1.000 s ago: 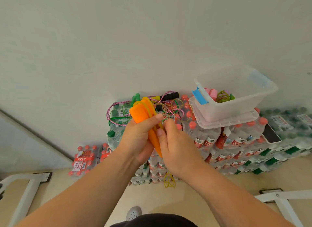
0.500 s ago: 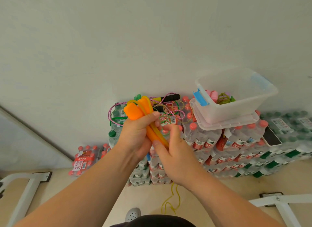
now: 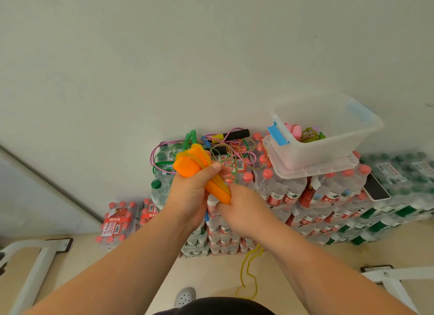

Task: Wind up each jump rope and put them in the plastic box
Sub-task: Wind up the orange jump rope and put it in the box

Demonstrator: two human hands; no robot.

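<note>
Stacked bottle packs (image 3: 293,197), atop them jump ropes (image 3: 234,134), box lid (image 3: 324,168), phone (image 3: 375,188)

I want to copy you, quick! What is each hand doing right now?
Left hand: closed round the orange handles.
Right hand: closed, pinching the handles' lower end.

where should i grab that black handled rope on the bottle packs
By the black handle, from above at its right end. It lies flat on top of the tangle of cords, a rigid bar pointing toward the plastic box, so it should lift clear; the cords are looped through each other.
</note>
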